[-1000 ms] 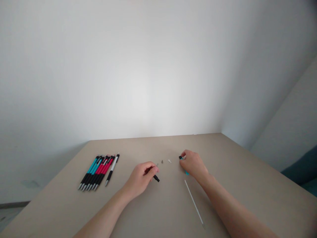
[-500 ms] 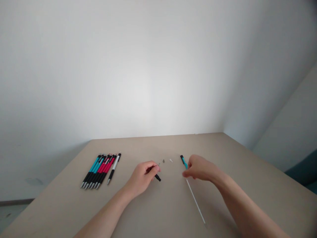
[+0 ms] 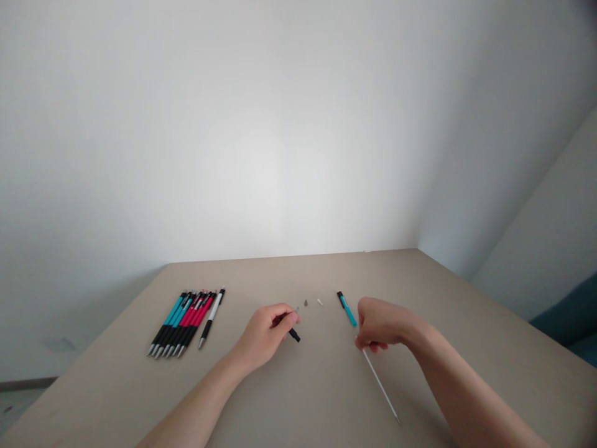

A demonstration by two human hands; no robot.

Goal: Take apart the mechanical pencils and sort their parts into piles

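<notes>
Head view: delicate work at a table [image 3: 280,398]

The right hand [image 3: 380,320], right of the blue barrel [image 3: 347,309], and the left hand [image 3: 270,331], left of it, both pinch. Pens [image 3: 186,325] lie farther left. The right seems to hold the white refill [image 3: 381,387], the left a black tube [image 3: 293,335]. Step, I judge: refill pickup; next needs a steady lift.
</notes>
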